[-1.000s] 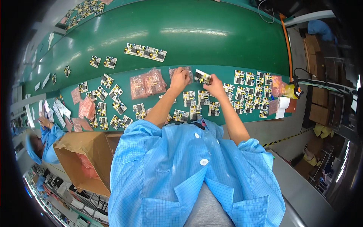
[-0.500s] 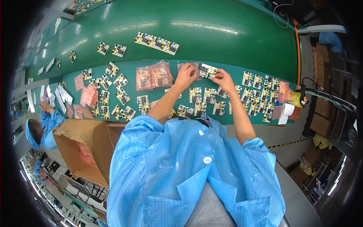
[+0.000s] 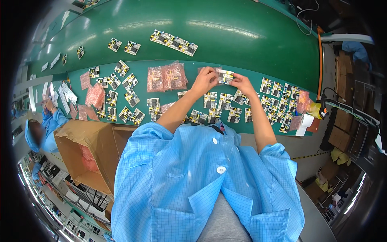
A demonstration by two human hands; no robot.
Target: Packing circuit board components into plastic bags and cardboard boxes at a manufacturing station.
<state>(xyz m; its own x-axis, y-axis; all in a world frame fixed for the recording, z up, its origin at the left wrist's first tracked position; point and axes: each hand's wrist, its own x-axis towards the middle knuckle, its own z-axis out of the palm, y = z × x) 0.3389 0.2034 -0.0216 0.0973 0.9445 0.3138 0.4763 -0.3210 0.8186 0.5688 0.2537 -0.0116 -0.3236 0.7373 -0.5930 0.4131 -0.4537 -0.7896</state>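
Two bare hands meet over the near shelf; left hand point(image 3: 204, 79) and right hand point(image 3: 242, 82) both pinch one small circuit board point(image 3: 225, 76) w/ yellow parts, fingers clenched on its ends, a clear pinkish bag point(image 3: 211, 71) partly round it at the left side; board is held up just above the teal work shelf point(image 3: 242, 74), not resting on it; risk as I judge it: grip is at fingertips only, so the board could slip & drop onto the loose boards point(image 3: 219, 107) lying right below, knocking parts; the bag film could also snag on tall components, or bare fingers could touch the board's parts; nearer in, blue lab coat point(image 3: 201, 181) fills the low frame; open cardboard box point(image 3: 86, 155) w/ pink bags inside sits to the person's left; shelf is crowded: more boards point(image 3: 278, 99) to the right, bagged boards point(image 3: 166, 76) in a pink pile just left of the hands, a tape roll point(image 3: 306, 120) at the right end; beyond, a green conveyor belt point(image 3: 242, 44) carries a strip of joined boards point(image 3: 173, 41) & a few singles; far left, a co-worker point(image 3: 42, 129) in blue handles sheets; right side shows stacked cartons & racks, room detail blurred toward the rim.
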